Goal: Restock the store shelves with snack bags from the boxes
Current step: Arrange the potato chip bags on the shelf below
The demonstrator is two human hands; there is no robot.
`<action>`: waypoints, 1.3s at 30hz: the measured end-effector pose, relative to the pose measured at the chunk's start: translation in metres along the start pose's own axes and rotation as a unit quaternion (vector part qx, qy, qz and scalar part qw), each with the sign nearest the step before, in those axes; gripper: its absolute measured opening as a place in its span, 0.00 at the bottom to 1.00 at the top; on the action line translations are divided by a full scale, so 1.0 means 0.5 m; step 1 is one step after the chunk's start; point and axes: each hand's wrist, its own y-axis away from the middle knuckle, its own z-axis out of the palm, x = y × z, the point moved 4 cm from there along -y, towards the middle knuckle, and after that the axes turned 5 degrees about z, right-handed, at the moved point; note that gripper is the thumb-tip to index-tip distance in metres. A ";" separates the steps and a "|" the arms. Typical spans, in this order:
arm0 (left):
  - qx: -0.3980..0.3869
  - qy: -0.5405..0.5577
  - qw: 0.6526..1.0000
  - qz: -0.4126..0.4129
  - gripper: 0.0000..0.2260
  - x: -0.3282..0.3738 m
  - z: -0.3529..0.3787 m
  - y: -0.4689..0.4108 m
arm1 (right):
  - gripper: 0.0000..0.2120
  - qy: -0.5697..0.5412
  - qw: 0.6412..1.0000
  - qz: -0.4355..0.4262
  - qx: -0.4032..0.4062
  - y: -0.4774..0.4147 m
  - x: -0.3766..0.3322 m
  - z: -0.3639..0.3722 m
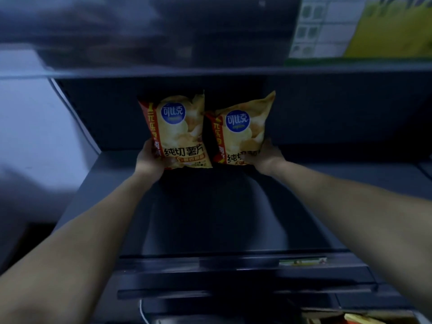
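Setting: dim store aisle, dark grey metal shelving against a pale wall at the left.

Item 1: snack bags, count two, yellow with a red side stripe and a round blue logo. The left bag stands upright. The right bag stands just beside it, leaning a little to the right, and their inner edges meet. Both are at the rear of the shelf deck, close to the back panel. Whether their bottoms rest on the deck cannot be told.

Item 2: hands, count two, both forearms bare. The left hand grips the left bag at its lower left corner, fingers curled round the edge. The right hand grasps the right bag at its lower right corner, fingers wrapped across the front.

Item 3: shelf deck. Bare dark surface lies to both sides of the bags and in front of them, as far as the front rail, which carries one small label.

Item 4: upper shelf edge, just above the bag tops. One printed green and white carton sits above it at the right.

Item 5: one open box, bottom right, contents unclear.
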 end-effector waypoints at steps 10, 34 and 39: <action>0.012 -0.012 0.999 -0.038 0.36 -0.013 -0.013 0.010 | 0.41 0.039 0.998 0.040 0.027 0.014 0.004 0.012; -0.241 -0.079 0.967 0.002 0.12 0.136 0.369 0.672 | 0.09 0.037 0.998 -0.010 0.039 0.516 0.453 -0.242; -0.331 -0.140 0.932 -0.039 0.07 0.059 0.497 0.817 | 0.12 0.188 0.977 0.033 -0.091 0.579 0.636 -0.232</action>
